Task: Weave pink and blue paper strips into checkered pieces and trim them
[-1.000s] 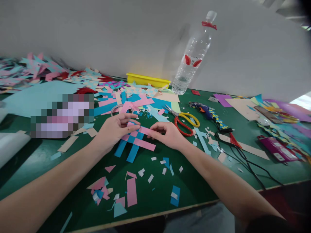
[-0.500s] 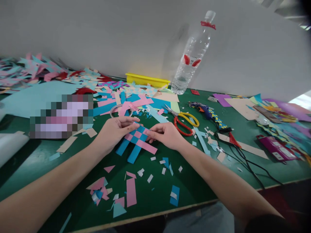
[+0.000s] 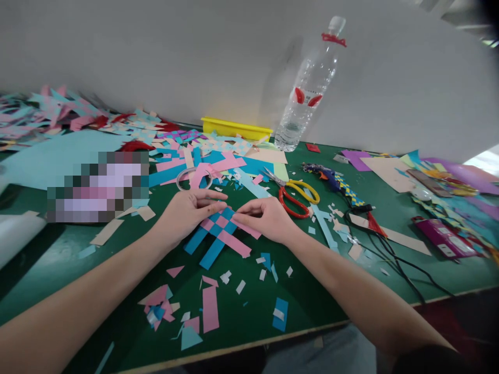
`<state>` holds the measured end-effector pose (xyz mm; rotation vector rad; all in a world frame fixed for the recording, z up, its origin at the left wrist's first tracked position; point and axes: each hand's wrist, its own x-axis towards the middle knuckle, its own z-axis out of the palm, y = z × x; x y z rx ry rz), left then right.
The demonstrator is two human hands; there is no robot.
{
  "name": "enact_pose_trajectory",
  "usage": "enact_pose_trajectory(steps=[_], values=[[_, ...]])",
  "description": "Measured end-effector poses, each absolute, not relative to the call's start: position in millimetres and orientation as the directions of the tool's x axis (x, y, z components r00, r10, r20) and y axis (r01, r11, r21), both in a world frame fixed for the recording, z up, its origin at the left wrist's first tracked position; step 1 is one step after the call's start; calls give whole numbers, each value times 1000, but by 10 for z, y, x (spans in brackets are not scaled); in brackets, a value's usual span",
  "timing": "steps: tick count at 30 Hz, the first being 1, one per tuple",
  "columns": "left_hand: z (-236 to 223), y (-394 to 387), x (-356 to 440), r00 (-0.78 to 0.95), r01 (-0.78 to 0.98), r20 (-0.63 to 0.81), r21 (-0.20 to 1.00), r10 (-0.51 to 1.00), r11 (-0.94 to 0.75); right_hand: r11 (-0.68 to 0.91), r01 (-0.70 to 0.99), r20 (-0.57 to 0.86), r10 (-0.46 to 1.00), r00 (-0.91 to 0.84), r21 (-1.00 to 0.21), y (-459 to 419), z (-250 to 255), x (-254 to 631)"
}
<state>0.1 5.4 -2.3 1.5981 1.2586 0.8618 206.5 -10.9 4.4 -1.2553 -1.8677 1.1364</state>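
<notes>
Between my hands, low over the green table, is a small woven piece of blue and pink paper strips (image 3: 222,222), checkered at its middle with loose strip ends pointing toward me. My left hand (image 3: 189,210) pinches its upper left edge between thumb and fingers. At its right edge my right hand (image 3: 267,215) is closed, thumb and fingertips on the paper, with a pink strip end showing below them. A roll of clear tape (image 3: 179,179) lies just beyond my left hand. Scissors with red and yellow handles (image 3: 294,200) rest beyond my right hand.
A clear plastic bottle (image 3: 307,93) leans by the wall beside a yellow tray (image 3: 236,129). Paper scraps (image 3: 210,309) litter the table's front. A glue gun (image 3: 331,179) with a black cable and a purple packet (image 3: 444,238) lie right. Paper strips (image 3: 58,111) heap at left.
The woven paper has turned slightly and moved a little toward me. A second pink strip end now shows under my right hand. Both hands keep nearly the same place.
</notes>
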Motion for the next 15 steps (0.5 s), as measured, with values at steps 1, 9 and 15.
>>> enact_pose_trajectory(steps=[1,9,15], values=[[-14,52,-2,259,351,-16,933,966,-79,183,406,25,931,-365,-895,-103,40,2068],[24,64,-23,316,397,36,902,948,-167,112,356,-23,935,-354,-928,-65,48,2113],[-1,80,-16,365,410,54,887,929,-213,83,344,-44,938,-344,-935,-97,32,2089]])
